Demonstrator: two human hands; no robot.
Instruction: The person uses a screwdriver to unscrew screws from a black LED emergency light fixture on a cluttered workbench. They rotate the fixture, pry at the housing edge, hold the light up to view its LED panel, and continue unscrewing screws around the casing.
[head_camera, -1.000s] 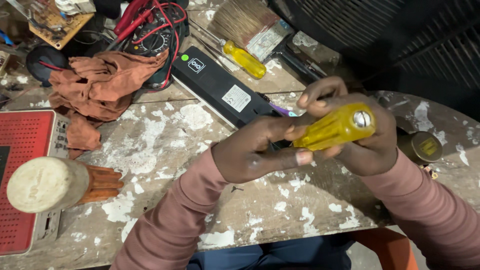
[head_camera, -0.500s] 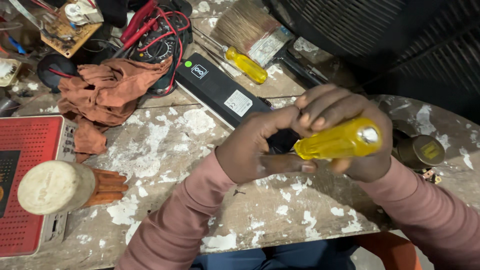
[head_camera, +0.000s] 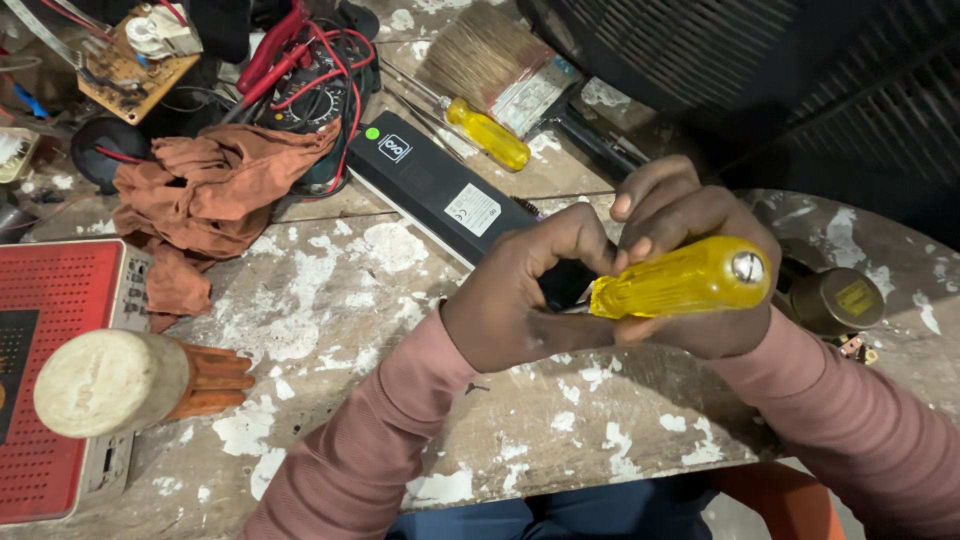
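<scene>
Yellow screwdriver handle (head_camera: 680, 283) is sitting clamped in my right grip (head_camera: 690, 250); my left grip (head_camera: 525, 300) is closing around something hidden, beside the black box (head_camera: 430, 185) bearing a white rectangular label (head_camera: 471, 210).

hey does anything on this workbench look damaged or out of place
The workbench top is badly worn, its white coating flaked off in patches. A bare circuit board lies among loose red wires, and a brown rag sits crumpled.

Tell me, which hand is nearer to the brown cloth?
Left. The left hand is right of the brown cloth, across bare bench; the right hand, holding the yellow-handled screwdriver, is farther right.
</scene>
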